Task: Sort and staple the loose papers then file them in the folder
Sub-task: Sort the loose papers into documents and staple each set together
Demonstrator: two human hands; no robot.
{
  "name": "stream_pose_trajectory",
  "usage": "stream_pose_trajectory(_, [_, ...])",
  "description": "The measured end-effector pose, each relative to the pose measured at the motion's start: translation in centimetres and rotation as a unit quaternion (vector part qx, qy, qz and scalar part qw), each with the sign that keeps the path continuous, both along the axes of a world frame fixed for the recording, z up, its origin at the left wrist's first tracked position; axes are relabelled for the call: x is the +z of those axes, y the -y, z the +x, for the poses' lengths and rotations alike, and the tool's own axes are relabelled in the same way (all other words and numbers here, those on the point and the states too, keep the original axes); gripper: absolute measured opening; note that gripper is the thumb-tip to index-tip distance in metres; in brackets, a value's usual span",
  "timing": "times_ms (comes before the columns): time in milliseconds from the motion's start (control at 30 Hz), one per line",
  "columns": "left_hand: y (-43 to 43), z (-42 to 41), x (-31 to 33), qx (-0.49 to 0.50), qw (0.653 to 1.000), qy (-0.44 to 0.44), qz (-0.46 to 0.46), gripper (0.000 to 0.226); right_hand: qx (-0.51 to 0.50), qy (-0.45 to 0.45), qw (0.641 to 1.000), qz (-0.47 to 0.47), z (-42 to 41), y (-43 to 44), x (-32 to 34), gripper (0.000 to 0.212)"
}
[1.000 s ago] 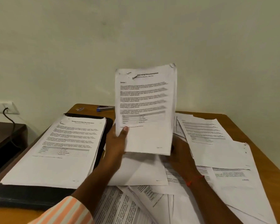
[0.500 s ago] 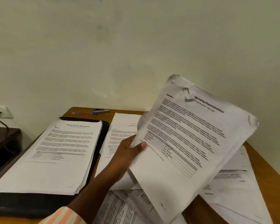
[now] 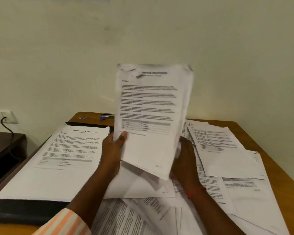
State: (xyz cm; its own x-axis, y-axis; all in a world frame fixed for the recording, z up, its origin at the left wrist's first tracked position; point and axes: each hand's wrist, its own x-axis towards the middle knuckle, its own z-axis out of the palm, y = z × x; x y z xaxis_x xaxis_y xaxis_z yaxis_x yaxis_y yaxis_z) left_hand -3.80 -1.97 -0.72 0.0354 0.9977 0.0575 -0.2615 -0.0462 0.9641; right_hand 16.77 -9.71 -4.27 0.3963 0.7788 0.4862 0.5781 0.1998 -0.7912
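I hold a thin sheaf of printed papers (image 3: 151, 116) upright above the desk, its torn top corners toward the wall. My left hand (image 3: 111, 150) grips its left edge with the thumb on the front. My right hand (image 3: 185, 155) supports its right edge from behind, fingers hidden by the sheets. A black folder (image 3: 24, 211) lies open on the left with a neat stack of papers (image 3: 58, 163) on it. A blue stapler (image 3: 106, 116) lies at the desk's far edge. Loose papers (image 3: 227, 155) are spread across the middle and right.
The wooden desk (image 3: 282, 167) stands against a pale wall. A small staple remover or clip (image 3: 82, 117) lies left of the stapler. A dark side table (image 3: 5, 146) sits to the left, below a wall socket (image 3: 3, 117) with a black cable.
The sheaf was tilted to the right half a second ago with only my left hand seen on it; now it stands upright again, and my right hand holds its right edge.
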Motion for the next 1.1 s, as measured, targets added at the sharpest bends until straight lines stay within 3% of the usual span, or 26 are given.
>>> stream_pose_trajectory(67, [-0.4,-0.7,0.4,-0.011,0.997,0.071,-0.028,0.027,-0.073,0.043,0.995,-0.061,1.3,-0.7,0.2,0.071])
stream_pose_trajectory(133, [-0.1,-1.1,1.0,-0.047,0.988,0.131,-0.061,0.023,-0.067,0.003,0.993,-0.099,1.8,-0.4,0.8,0.085])
stream_pose_trajectory(200, [0.4,-1.3,1.2,-0.087,0.979,0.170,-0.077,0.019,-0.028,-0.041,0.993,-0.108,1.9,-0.2,1.1,0.083])
stream_pose_trajectory(300, [0.1,-1.7,0.5,-0.122,0.957,0.246,-0.090,0.041,0.025,-0.111,0.987,-0.110,2.3,0.1,1.7,0.071])
stream_pose_trajectory(367, [-0.5,-2.1,-0.5,-0.163,0.935,0.302,-0.085,0.014,0.077,-0.186,0.973,-0.112,2.6,0.1,1.7,0.062])
stream_pose_trajectory(400, [-0.4,-2.1,-0.6,-0.186,0.928,0.313,-0.085,0.011,0.096,-0.218,0.965,-0.106,2.8,0.0,1.6,0.054])
stream_pose_trajectory(467, [0.0,-2.0,-0.3,-0.219,0.931,0.275,-0.095,0.025,0.092,-0.228,0.965,-0.085,3.1,-0.2,1.4,0.029])
stream_pose_trajectory(533, [0.3,-1.4,0.9,-0.170,0.961,0.186,-0.116,0.013,0.025,-0.203,0.977,-0.054,3.6,-0.5,1.1,0.008])
stream_pose_trajectory(567, [0.3,-1.2,1.3,-0.147,0.962,0.197,-0.118,0.020,0.000,-0.208,0.977,-0.040,3.9,-0.4,1.1,0.006])
stream_pose_trajectory(667, [-0.1,-1.4,1.1,-0.087,0.948,0.279,-0.127,0.032,-0.035,-0.251,0.967,-0.011,4.7,0.0,1.2,0.010])
stream_pose_trajectory(867, [-1.1,-1.8,-0.1,-0.026,0.958,0.255,-0.130,0.018,-0.045,-0.247,0.968,-0.011,4.7,0.2,1.3,0.019])
stream_pose_trajectory(967, [-1.0,-1.7,-0.1,-0.019,0.971,0.211,-0.113,0.026,-0.045,-0.248,0.968,-0.008,4.7,0.2,1.2,0.019])
stream_pose_trajectory(1067, [-1.0,-1.2,0.0,-0.009,0.992,0.091,-0.086,0.035,-0.042,-0.255,0.966,-0.011,4.7,0.2,1.2,0.017])
stream_pose_trajectory(1100, [-0.9,-1.0,-0.1,-0.011,0.998,0.036,-0.059,0.028,-0.039,-0.254,0.966,-0.013,4.6,0.1,1.2,0.017])
